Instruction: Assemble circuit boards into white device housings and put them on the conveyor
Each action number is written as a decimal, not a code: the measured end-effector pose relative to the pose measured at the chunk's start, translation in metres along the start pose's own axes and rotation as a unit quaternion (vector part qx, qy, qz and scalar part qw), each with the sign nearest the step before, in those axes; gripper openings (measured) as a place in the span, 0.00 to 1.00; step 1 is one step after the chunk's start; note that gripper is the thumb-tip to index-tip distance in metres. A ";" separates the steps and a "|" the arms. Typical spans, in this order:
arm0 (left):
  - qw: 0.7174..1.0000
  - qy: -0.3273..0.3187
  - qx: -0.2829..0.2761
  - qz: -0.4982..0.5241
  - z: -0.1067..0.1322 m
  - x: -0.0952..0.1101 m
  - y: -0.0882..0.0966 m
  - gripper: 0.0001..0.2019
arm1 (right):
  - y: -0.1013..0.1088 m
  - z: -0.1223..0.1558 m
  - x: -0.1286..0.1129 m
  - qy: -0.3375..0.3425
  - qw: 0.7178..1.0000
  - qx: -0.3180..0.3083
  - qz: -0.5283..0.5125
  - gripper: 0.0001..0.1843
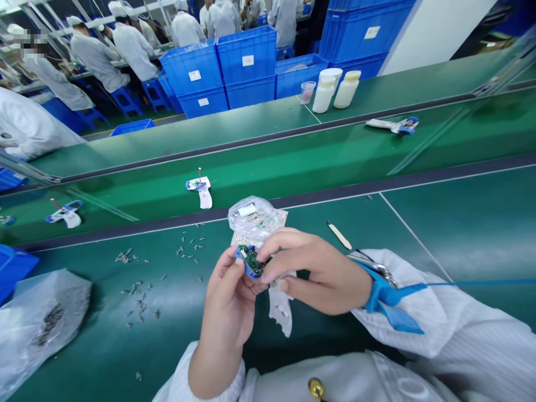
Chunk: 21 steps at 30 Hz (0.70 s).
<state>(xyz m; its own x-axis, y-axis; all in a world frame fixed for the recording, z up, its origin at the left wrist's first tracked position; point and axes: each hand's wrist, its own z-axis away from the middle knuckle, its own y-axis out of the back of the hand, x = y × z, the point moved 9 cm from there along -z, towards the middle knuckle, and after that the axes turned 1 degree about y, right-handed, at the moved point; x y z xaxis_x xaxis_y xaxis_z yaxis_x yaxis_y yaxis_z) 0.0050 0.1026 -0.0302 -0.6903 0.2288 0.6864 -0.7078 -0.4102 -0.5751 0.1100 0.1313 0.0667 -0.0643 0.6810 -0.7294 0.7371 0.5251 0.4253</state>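
Observation:
My left hand is closed around the blue head of a gun-shaped plastic housing, whose white handle points down toward me. A green circuit board lies in the head, facing up. Over the board's right side, the bent fingers of my right hand close in on it; their tips partly hide the parts there. Around my right wrist runs a blue strap with a cord. Just behind my hands rests a clear plastic bag holding small circuit boards.
Loose screws lie scattered left of my hands, near a screw bag and blue bin. A pen-like tool is at right. Similar housings sit on the green conveyor belt. White bottles stand beyond; people work behind blue crates.

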 end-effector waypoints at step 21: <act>0.991 -0.095 -0.028 -0.089 0.006 0.014 -0.007 0.11 | 0.006 0.001 0.047 -0.154 0.972 0.068 -0.166 0.16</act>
<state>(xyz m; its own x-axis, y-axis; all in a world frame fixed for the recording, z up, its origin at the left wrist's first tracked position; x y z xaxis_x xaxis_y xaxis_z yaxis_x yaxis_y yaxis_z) 0.0014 0.1028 -0.0142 -0.5163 0.1209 0.8478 -0.8273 -0.3264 -0.4572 0.1123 0.1659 0.0347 -0.1259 0.2899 -0.9487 0.7939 0.6030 0.0789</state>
